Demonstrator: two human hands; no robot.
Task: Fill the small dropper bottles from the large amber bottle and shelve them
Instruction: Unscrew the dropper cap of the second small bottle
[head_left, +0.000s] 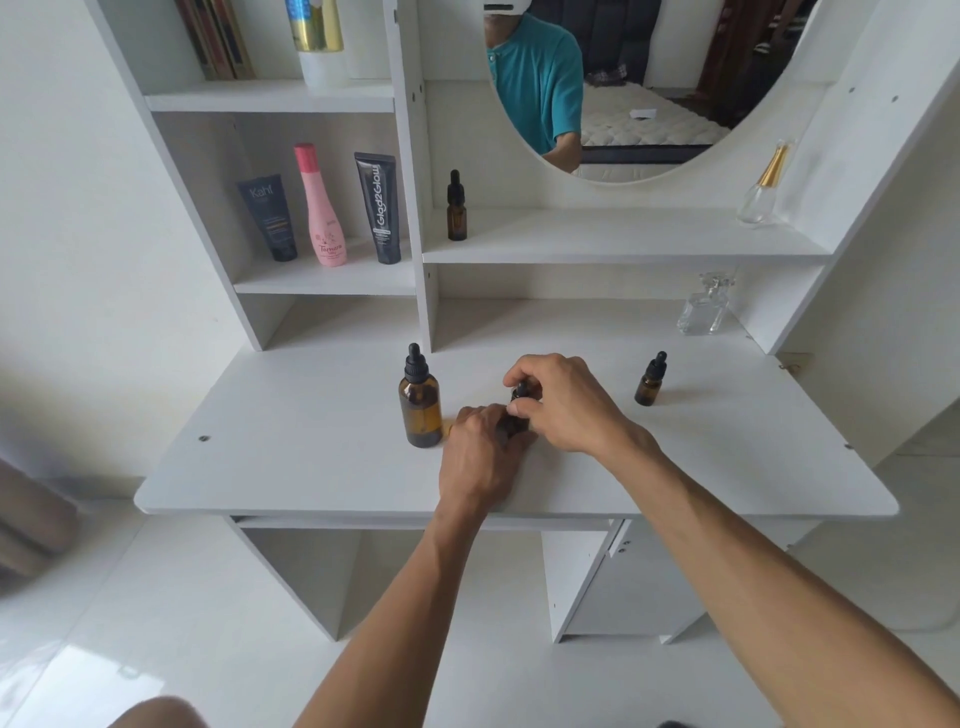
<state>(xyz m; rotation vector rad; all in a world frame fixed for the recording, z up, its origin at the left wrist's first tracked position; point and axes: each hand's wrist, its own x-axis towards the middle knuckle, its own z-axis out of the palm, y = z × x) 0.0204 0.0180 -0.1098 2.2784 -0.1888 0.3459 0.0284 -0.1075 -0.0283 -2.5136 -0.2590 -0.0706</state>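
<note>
Small bottle in hand: we've got a small amber glass dropper bottle standing on the white vanity desk top, mid-desk, mostly buried under both hands.
Left hand: our left hand is wrapped round the bottle's body, fingers curled in, steadying it low.
Right hand: our right hand comes over the top, fingertips pinching the black dropper cap. We read this as twisting the cap, though tightening or loosening we can't say.
Large bottle: the large amber glass bottle with black dropper top stands upright just beside our left knuckles, capped.
Other small bottles: one small amber dropper bottle waits well off to the right on the desk; another already stands on the white shelf under the mirror.
Risk, knock: the left hand sits so close to the large bottle that a jerk of the wrist could tip it.
Risk, spill: if the cap comes free while the little bottle tilts, liquid could run onto the desk; a loose grip might let it slip sideways.
Risk, cross-thread: a cap forced on crooked may leak once shelved.
Hidden: the held bottle's fill level, its base and whether the cap is seated are all covered by fingers.
Hard to make out: liquid levels in any amber bottle, since the dark glass gives little away.
</note>
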